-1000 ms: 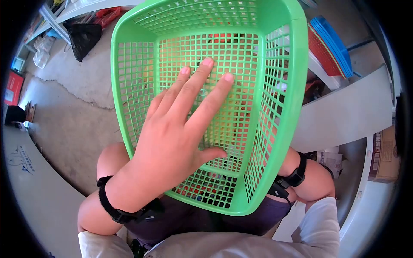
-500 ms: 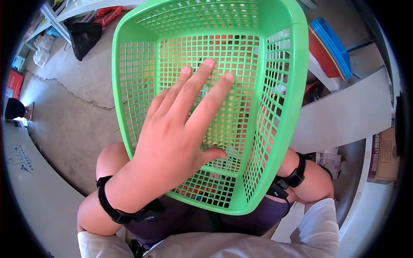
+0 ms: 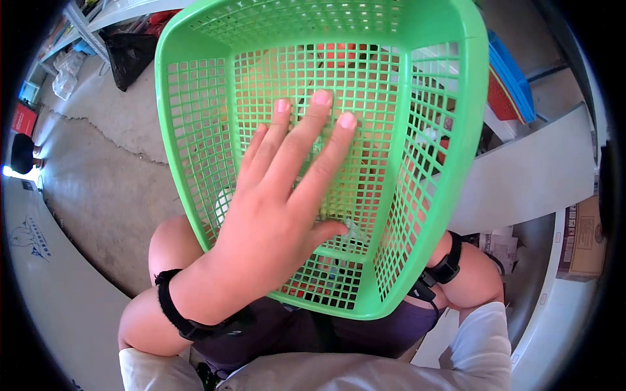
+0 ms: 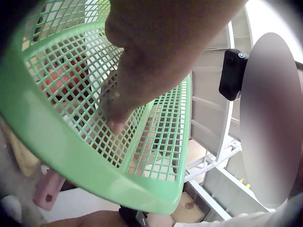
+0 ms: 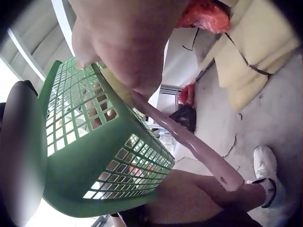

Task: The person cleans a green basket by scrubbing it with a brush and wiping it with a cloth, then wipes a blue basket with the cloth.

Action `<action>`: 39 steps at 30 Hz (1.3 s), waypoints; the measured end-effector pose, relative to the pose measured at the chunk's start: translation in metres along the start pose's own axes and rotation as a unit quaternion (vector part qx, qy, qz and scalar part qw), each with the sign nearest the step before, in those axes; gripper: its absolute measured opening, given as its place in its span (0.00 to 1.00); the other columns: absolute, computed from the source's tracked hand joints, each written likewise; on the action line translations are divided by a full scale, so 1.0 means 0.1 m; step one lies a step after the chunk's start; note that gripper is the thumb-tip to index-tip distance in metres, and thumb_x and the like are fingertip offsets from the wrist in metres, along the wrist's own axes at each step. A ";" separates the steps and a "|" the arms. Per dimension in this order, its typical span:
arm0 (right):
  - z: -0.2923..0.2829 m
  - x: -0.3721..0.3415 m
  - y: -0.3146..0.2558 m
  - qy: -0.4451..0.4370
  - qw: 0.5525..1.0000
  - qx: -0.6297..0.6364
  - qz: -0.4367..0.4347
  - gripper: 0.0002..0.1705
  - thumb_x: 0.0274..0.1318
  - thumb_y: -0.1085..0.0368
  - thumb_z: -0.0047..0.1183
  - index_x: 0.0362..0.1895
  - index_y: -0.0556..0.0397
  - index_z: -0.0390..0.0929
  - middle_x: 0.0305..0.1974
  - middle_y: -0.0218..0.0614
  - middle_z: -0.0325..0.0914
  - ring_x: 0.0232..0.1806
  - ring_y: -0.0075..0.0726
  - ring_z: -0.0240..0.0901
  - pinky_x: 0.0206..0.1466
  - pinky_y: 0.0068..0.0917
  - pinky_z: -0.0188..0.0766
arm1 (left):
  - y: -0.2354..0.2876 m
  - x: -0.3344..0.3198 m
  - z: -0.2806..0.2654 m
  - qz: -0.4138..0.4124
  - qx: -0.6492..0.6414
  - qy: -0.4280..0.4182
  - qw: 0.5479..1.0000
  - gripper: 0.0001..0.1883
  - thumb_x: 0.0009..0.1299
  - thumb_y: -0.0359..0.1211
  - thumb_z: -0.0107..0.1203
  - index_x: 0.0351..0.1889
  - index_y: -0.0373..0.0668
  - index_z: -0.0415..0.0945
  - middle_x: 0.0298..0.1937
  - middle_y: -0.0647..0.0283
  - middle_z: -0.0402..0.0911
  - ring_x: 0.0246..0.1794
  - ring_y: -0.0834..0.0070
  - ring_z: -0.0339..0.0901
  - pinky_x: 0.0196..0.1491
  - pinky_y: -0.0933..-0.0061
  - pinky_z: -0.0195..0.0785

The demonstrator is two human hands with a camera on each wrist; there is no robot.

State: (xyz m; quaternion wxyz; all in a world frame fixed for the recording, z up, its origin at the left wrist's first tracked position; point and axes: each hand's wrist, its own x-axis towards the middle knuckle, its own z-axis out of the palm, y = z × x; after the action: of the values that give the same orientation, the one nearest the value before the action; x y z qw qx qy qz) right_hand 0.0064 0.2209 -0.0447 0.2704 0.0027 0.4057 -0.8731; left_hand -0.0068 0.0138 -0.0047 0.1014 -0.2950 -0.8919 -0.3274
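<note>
A green plastic basket (image 3: 450,195) with mesh walls stands tilted over the person's lap, its inside turned to the head camera. Inside it, the left hand (image 3: 264,202) lies with straight, spread fingers against the mesh bottom. Behind the basket, the right hand (image 5: 137,42) grips a pink-handled brush (image 5: 189,139) close to the basket's outer side. The handle's far end, with a small hole, sticks out past the hand. A yellowish patch shows through the mesh near the left thumb in the head view. Most of the right hand is hidden there by the basket.
Nested blue and red baskets (image 3: 512,81) stand at the right behind a pale curved board (image 3: 528,169). A cardboard box (image 3: 583,234) is at far right. A black bag (image 3: 127,58) hangs by the shelf at left. Yellow sheet material (image 5: 255,52) lies on the concrete floor.
The basket has shifted slightly and its rim spreads wider in the head view, its right side further right. The left hand has moved a little to the right with it, fingers still spread.
</note>
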 end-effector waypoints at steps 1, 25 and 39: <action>0.00 0.00 0.00 -0.001 1.000 0.002 0.002 0.33 0.73 0.53 0.41 0.74 0.55 0.53 0.69 0.44 0.62 0.67 0.44 0.66 0.70 0.45 0.65 | 0.01 0.00 0.00 0.003 0.000 0.001 1.000 0.60 0.35 0.32 0.77 0.73 0.46 0.60 0.75 0.51 0.58 0.73 0.44 0.57 0.72 0.50 0.57; -0.09 -0.02 0.00 0.003 1.000 0.005 0.012 0.34 0.72 0.50 0.41 0.74 0.55 0.53 0.70 0.44 0.62 0.67 0.44 0.65 0.70 0.45 0.65 | -0.07 -0.03 0.03 0.046 -0.049 -0.006 0.998 0.38 0.50 0.29 0.72 0.63 0.40 0.73 0.64 0.55 0.73 0.62 0.54 0.73 0.61 0.60 0.70; -0.08 -0.03 0.03 0.004 1.000 0.001 0.013 0.35 0.72 0.49 0.41 0.74 0.55 0.53 0.70 0.44 0.61 0.68 0.44 0.65 0.70 0.45 0.65 | -0.09 -0.03 -0.08 0.011 -0.069 0.020 0.997 0.37 0.51 0.27 0.71 0.63 0.41 0.74 0.62 0.56 0.74 0.59 0.56 0.74 0.58 0.61 0.71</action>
State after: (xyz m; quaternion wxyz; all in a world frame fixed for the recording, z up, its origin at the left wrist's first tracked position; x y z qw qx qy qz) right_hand 0.0085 0.2259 -0.0519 0.2796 0.0118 0.4063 -0.8699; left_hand -0.0102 0.0020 -0.0044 0.1021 -0.3046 -0.8618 -0.3926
